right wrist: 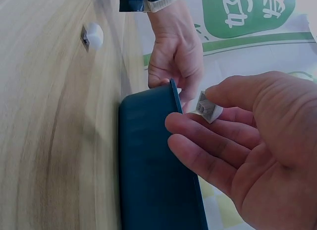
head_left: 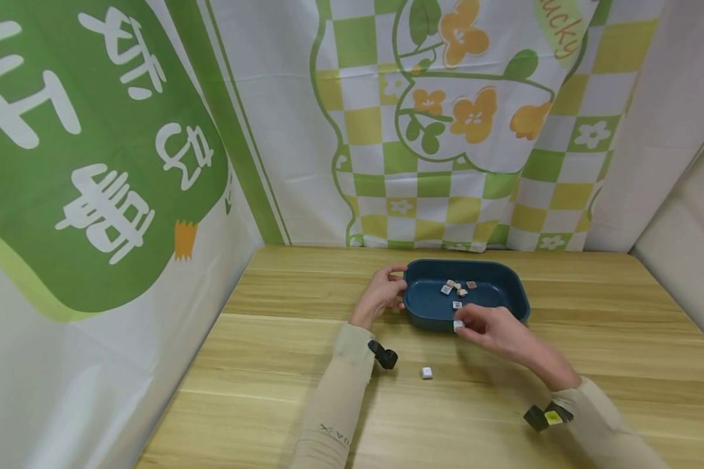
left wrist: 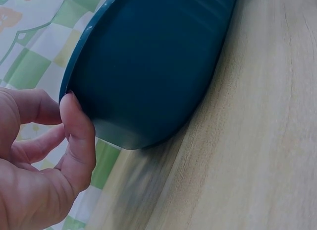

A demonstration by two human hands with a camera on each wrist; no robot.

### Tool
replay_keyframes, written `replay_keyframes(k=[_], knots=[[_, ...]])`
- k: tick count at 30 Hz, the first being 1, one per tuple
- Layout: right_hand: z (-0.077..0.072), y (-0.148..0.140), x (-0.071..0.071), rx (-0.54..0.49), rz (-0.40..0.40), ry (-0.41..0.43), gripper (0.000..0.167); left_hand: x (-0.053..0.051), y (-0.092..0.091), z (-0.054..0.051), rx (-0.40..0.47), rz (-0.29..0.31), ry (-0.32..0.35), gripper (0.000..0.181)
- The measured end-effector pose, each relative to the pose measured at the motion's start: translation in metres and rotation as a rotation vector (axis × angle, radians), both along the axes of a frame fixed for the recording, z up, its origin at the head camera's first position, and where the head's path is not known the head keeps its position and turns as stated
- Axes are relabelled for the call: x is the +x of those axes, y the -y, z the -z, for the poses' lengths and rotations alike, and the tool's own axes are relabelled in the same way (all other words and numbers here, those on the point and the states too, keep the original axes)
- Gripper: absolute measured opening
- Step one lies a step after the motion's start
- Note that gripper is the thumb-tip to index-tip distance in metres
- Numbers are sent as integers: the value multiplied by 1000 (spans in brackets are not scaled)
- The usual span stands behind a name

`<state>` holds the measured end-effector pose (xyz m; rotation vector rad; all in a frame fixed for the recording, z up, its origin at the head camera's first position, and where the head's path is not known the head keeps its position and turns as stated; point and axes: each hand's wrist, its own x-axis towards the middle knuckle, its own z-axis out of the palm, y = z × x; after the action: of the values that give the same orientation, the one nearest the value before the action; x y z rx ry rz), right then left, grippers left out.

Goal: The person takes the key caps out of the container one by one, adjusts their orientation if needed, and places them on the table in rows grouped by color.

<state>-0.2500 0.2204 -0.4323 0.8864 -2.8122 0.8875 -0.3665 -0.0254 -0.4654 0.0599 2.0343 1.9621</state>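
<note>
Dark-blue tray (head_left: 425, 303), qty 1, sits on the wood table (head_left: 270, 371). Head view: I count six caps (head_left: 457, 305) in it, five bunched toward the far side and one nearer; bunch is small, so the count may be off. Two more outside the bunch: a held cap (head_left: 459, 325) at the middle of the near rim, and a loose cap (head_left: 426, 372) on the table, near side of the tray, left of its centre. Eight total. Left hand (head_left: 381, 293) on the tray's left end, right hand (head_left: 495, 329) over the near rim with the held cap. Two sleeves (head_left: 334, 397), both beige; two black wrist units (head_left: 383, 355), one per arm. Checked cloth (head_left: 422, 218) behind the table's far edge.

Left wrist: left hand's fingers clamped on the tray rim, one tray end in view.

Right wrist: right hand's thumb and fingertips pinch the held cap, hollow side showing; two other fingers stretched out by the tray wall. Loose cap also visible, one.
</note>
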Motion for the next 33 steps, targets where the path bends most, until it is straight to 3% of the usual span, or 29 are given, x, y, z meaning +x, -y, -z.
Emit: replay_keyframes(k=[12,19,33], knots=[[-1,5,2,28,-51,96,14,0,2,1,8,-1,-3,50],[8,7,0,20,-122,57,11,1,1,1,3,3,-4,51],[18,16,4,109,-118,257,8,0,-1,1,4,-6,-6,50]])
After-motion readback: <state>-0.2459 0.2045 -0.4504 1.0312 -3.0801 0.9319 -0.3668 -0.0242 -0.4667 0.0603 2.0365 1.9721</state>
